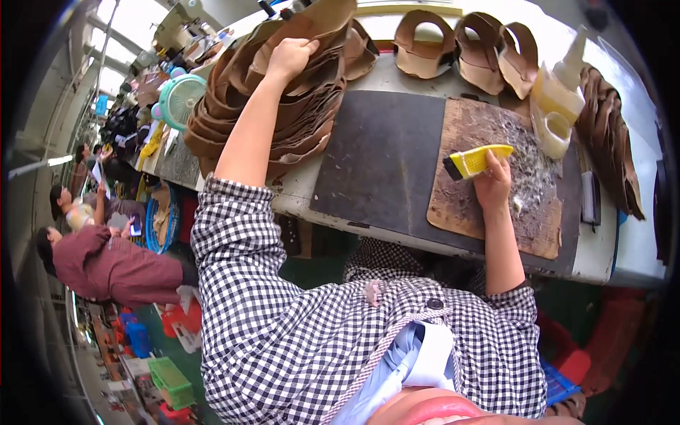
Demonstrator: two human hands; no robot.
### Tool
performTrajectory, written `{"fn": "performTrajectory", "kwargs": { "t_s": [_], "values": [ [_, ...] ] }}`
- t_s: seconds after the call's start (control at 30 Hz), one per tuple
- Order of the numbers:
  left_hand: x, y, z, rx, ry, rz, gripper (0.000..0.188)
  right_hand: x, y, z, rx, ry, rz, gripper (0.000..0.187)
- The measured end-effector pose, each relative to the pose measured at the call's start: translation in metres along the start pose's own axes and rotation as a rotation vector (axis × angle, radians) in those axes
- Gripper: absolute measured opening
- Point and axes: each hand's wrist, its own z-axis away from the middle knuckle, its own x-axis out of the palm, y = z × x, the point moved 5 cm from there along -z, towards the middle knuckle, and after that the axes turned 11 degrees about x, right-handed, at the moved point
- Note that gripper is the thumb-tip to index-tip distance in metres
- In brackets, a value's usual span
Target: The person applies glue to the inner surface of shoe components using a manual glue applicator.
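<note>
My left hand (pixel 292 58) is closed on the edge of a brown leather piece (pixel 319 25) at the top of a tall stack. Below it spreads the stack of brown leather pieces (pixel 308 117), with layered, wavy edges. In my right hand (pixel 494 185) is a yellow-handled brush (pixel 482 160), gripped between thumb and fingers, its dark bristles pointing left. The brush is above a worn brown board (pixel 460 202) crusted with pale residue. That board lies on a dark mat (pixel 382 159) on the table.
Several looped brown leather pieces (pixel 423 60) stand along the table's back. A squeeze bottle of yellowish liquid (pixel 559 99) is beyond the board, beside another brown leather bundle (pixel 609 142). A green fan (pixel 180 101) is left of the stack. People (pixel 117 265) are farther left.
</note>
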Motion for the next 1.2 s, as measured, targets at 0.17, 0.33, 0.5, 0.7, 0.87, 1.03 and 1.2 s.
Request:
{"fn": "performTrajectory", "kwargs": {
  "t_s": [0.17, 0.33, 0.5, 0.7, 0.87, 1.03, 1.2],
  "values": [
    [-0.044, 0.058, 0.004, 0.043, 0.711, -0.493, 0.021, -0.008, -0.007, 0.011, -0.022, -0.036, 0.057, 0.011],
    [-0.085, 0.125, 0.024, 0.509, 1.165, -0.524, 0.007, 0.003, -0.009, 0.026, 0.001, -0.183, 0.017, 0.016],
    [-0.012, 0.234, 0.054, 0.623, 0.437, -0.472, 0.020, 0.049, -0.022, 0.053, 0.042, -0.218, -0.229, 0.011],
    [0.166, 0.243, 0.121, 0.464, -0.569, 0.075, 0.027, 0.037, -0.070, 0.069, -0.034, -0.185, -0.075, 0.010],
    [0.172, 0.246, 0.118, 0.467, -0.406, 0.091, 0.042, -0.006, -0.073, 0.064, 0.003, -0.132, -0.070, 0.020],
    [0.179, 0.257, 0.114, 0.428, -0.120, 0.125, 0.026, -0.003, -0.074, 0.064, 0.092, -0.105, 0.030, 0.018],
    [0.187, 0.237, 0.103, 0.056, -0.273, 0.537, 0.020, 0.011, -0.075, 0.054, 0.123, -0.212, 0.367, 0.023]
  ]
}}
